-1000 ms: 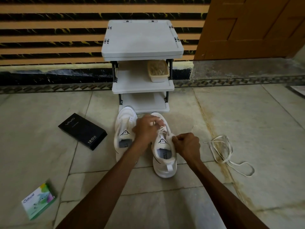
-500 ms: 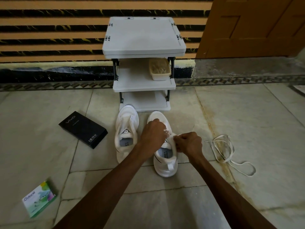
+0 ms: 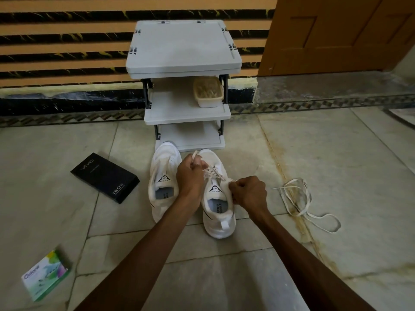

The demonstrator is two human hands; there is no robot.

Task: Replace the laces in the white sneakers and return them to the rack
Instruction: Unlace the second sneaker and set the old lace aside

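Observation:
Two white sneakers stand side by side on the floor in front of the grey rack (image 3: 186, 113). The left sneaker (image 3: 164, 173) has no lace showing. The right sneaker (image 3: 216, 198) carries a partly threaded white lace (image 3: 213, 172). My left hand (image 3: 190, 176) hovers over its toe end and pinches a lace end that sticks up above the fist. My right hand (image 3: 249, 195) grips the other lace end at the sneaker's right side, near the tongue. A loose white lace (image 3: 301, 198) lies on the floor to the right.
The rack's middle shelf holds a beige tub (image 3: 208, 92). A black box (image 3: 105, 177) lies left of the sneakers and a small green-and-white box (image 3: 45, 274) sits at the lower left. A wooden door (image 3: 336, 32) stands at the back right.
My left hand has lifted and pulled the lace end upward, away from the sneaker. My right hand stays at the sneaker's right side, and more crossed lace shows between the hands.

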